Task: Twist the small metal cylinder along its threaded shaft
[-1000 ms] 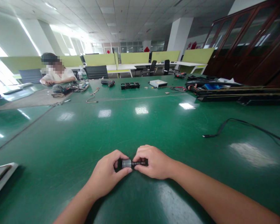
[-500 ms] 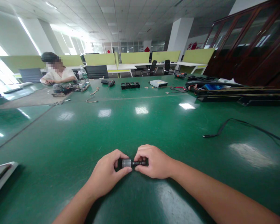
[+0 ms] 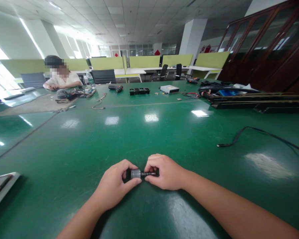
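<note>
A small metal part [image 3: 140, 174], a grey cylinder with a dark threaded shaft, lies level just above the green table [image 3: 149, 132] near its front edge. My left hand [image 3: 114, 184] pinches the grey cylinder end between thumb and fingers. My right hand [image 3: 163, 172] is closed round the dark shaft end. Both hands rest on the table, touching each other at the part. The far ends of the part are hidden inside my fingers.
A black cable [image 3: 249, 134] trails across the right side. Long black bars [image 3: 251, 99] lie at the far right. A flat device [image 3: 0, 187] sits at the left edge. Far back, a seated person [image 3: 59, 79] works among tools; a drill [image 3: 116, 88], a black tray [image 3: 139, 91] and a white box [image 3: 168, 88] lie there.
</note>
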The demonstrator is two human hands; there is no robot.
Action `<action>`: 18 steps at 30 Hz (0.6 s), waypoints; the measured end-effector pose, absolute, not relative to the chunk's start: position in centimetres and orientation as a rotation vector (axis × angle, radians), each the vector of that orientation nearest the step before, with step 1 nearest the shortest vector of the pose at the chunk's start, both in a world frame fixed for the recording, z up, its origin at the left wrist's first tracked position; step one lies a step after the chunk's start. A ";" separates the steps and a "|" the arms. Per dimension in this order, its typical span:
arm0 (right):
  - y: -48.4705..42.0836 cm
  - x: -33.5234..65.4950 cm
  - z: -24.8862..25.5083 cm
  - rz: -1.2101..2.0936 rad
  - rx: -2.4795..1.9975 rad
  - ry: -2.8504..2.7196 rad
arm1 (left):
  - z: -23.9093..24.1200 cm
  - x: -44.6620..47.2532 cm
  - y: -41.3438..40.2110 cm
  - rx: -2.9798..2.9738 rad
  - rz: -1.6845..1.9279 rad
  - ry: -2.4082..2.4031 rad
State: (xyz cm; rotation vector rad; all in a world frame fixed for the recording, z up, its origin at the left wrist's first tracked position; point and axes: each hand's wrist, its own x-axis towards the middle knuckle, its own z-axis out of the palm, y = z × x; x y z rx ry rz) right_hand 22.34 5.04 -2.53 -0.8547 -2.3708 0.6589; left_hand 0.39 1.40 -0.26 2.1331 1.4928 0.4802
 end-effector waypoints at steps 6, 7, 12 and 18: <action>5.1 22.3 -2.5 0.647 -0.867 -2.374 | -0.2 0.4 1.4 2.127 0.478 1.492; 5.1 22.3 -2.5 0.645 -0.869 -2.375 | -0.2 0.4 1.4 2.127 0.478 1.491; 5.3 22.5 -2.4 0.640 -0.874 -2.373 | -0.3 0.4 1.4 2.126 0.482 1.492; 5.3 22.7 -2.4 0.643 -0.904 -2.386 | -0.3 0.3 1.4 2.127 0.488 1.490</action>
